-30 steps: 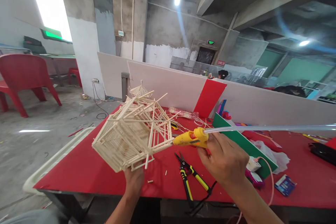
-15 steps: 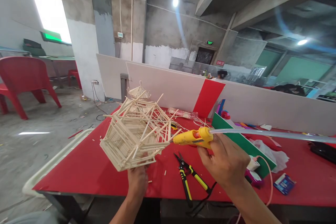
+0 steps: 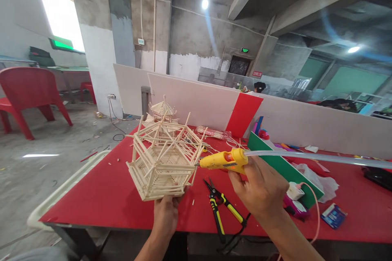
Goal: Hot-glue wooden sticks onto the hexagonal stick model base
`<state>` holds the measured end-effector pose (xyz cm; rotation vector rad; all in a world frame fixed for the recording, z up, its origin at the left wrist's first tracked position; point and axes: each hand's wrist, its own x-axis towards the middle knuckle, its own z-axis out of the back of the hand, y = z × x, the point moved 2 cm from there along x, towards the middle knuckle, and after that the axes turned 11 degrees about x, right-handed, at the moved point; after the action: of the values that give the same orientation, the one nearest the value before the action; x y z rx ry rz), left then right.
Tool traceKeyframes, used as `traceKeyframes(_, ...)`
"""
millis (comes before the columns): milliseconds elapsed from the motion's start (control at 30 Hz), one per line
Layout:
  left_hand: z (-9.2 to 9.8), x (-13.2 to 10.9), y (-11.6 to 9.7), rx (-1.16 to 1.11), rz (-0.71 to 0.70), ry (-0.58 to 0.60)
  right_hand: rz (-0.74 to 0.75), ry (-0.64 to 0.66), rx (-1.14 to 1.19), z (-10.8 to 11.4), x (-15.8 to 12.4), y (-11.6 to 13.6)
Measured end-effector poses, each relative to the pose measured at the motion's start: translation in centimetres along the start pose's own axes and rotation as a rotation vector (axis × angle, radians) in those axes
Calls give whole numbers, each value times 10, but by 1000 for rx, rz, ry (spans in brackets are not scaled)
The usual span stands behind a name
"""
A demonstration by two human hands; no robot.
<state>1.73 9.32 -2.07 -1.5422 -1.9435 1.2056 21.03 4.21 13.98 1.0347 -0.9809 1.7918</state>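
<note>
My left hand [image 3: 166,214] grips a wooden stick model [image 3: 165,163] from below, holding it up over the red table. The model is a many-sided open frame of thin sticks, with stick ends jutting from its upper corners. Its base hides some of my left fingers. In my right hand [image 3: 265,185] is a yellow glue gun [image 3: 225,160], a long clear glue stick [image 3: 306,155] running out of its back. The gun's nozzle is at the model's right side; whether it touches a stick I cannot tell. Yellow-and-black pliers [image 3: 222,208] lie spread on the table below the gun.
Behind the model stands another stick structure with a pointed roof [image 3: 163,108]. A bundle of sticks [image 3: 212,132] lies at the back. To the right are a green board [image 3: 283,167], a plastic bag [image 3: 320,181] and a blue box [image 3: 333,215]. A pale partition [image 3: 192,98] borders the table.
My left hand has turned the model and shifted it slightly right, so its frame stands more upright. The glue gun has stayed nearly in place.
</note>
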Motion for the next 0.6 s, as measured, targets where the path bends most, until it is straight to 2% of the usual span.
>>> traceKeyframes(100, -2, -6, 5, -66, 79, 54, -2, 1, 17, -1, 0, 0)
traceKeyframes(600, -2, -15, 16, -111, 203, 27, -34, 20, 20, -4, 1, 1)
